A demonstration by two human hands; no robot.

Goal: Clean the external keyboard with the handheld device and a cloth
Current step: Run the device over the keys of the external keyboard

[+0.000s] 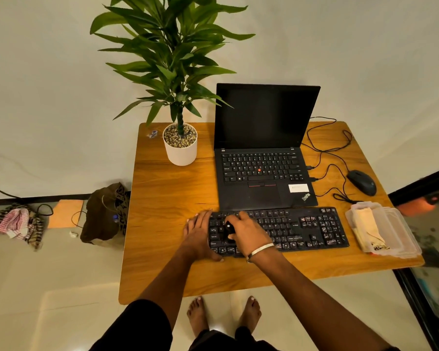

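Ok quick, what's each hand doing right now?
Left hand: open, flat on the left end of the keyboard.
Right hand: gripping the black handheld device over the keys.

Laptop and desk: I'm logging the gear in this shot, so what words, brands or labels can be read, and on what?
"ThinkPad": on the laptop palm rest, lower right corner.
White sticker on the palm rest: print too blurred to read.
Laptop key letters: too small to read reliably.
Keyboard key legends: too blurred to read.
Small wrapper near the plant pot: print unreadable.
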